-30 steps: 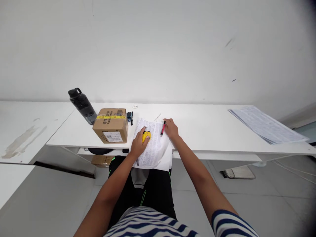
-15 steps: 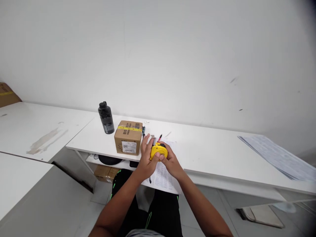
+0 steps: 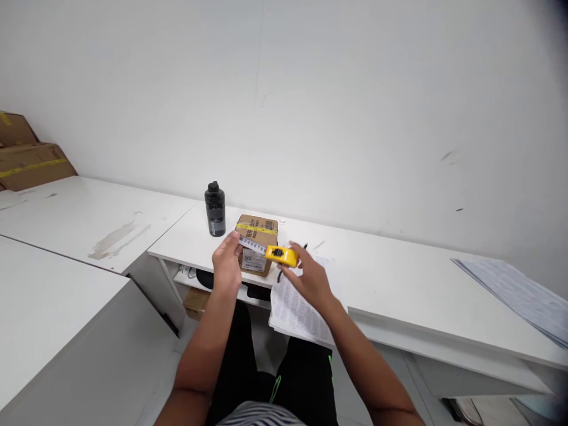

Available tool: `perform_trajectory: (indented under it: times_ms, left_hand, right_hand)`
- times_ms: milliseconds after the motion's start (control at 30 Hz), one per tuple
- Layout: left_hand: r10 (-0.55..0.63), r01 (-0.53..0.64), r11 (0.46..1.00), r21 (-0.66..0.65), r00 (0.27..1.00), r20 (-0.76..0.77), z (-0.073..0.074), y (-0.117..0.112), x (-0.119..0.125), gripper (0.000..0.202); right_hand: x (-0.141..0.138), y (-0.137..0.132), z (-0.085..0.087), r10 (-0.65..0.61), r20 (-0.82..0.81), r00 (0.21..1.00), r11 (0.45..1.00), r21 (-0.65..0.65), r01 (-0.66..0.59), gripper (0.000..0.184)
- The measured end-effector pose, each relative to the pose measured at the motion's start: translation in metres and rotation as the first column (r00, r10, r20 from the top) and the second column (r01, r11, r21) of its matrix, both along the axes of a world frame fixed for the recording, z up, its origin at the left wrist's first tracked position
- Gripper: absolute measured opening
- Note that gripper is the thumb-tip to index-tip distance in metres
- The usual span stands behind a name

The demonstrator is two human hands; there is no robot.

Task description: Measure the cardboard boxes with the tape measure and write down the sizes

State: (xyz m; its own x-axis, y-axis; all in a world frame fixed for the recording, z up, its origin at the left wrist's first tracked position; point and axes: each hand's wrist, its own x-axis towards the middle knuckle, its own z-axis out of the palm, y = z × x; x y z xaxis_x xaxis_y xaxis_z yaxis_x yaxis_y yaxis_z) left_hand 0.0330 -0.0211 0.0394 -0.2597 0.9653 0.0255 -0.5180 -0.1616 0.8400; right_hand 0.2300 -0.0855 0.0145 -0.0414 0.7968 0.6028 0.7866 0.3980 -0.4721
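Note:
My right hand (image 3: 307, 277) grips a yellow tape measure (image 3: 282, 255) above the desk's front edge. My left hand (image 3: 227, 261) pinches the end of its tape blade (image 3: 252, 246), drawn out a short way to the left. Both hands hover just in front of a small cardboard box (image 3: 258, 251) with yellow tape that stands on the white desk (image 3: 381, 266). A red-and-black pen (image 3: 303, 246) pokes out behind my right hand. Printed paper sheets (image 3: 298, 310) lie under my right hand and hang over the desk edge.
A black water bottle (image 3: 215, 209) stands left of the box. A stack of printed sheets (image 3: 519, 293) lies at the desk's far right. Another white table (image 3: 84, 219) adjoins on the left, with cardboard boxes (image 3: 26, 160) at its far end. A box sits under the desk (image 3: 195, 300).
The tape measure was lifted off the papers and passed into my right hand. My left hand has pulled the blade out to the left. The view turned leftward.

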Motion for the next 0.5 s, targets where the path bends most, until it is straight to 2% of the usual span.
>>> perform_trajectory:
  times_ms: [67,167,267,333,433,467,500]
  left_hand:
    - [0.066,-0.065,0.996,-0.060,0.998,0.016,0.012,0.027,-0.019,0.030]
    - [0.143,-0.133,0.973,-0.189,0.989,0.040,0.025,0.067,-0.041,0.022]
    - [0.126,-0.127,0.944,-0.305,0.992,-0.021,0.023,0.090,-0.051,0.019]
    - [0.037,-0.083,0.934,-0.347,0.990,-0.137,0.014,0.097,-0.054,0.025]
    - [-0.241,0.105,0.916,-0.387,0.916,-0.320,-0.004,0.103,-0.056,0.042]
    - [-0.291,0.141,0.911,-0.387,0.884,-0.365,-0.008,0.106,-0.056,0.046]
    - [-0.289,0.136,0.921,-0.364,0.867,-0.406,-0.011,0.108,-0.055,0.047]
  right_hand:
    - [0.019,0.011,0.000,-0.094,-0.082,0.992,0.995,0.002,0.095,0.058]
    - [0.052,0.027,0.003,-0.123,-0.140,0.982,0.989,0.059,0.132,0.051]
    - [0.075,0.037,0.004,-0.125,-0.138,0.983,0.987,0.080,0.137,0.051]
    - [0.081,0.044,0.005,-0.128,-0.109,0.986,0.989,0.060,0.135,0.053]
    - [0.075,0.056,0.008,-0.111,-0.047,0.993,0.994,0.003,0.111,0.055]
    - [0.070,0.061,0.011,-0.100,-0.028,0.995,0.995,-0.018,0.100,0.055]
    - [0.064,0.066,0.015,-0.087,-0.007,0.996,0.996,-0.038,0.086,0.055]
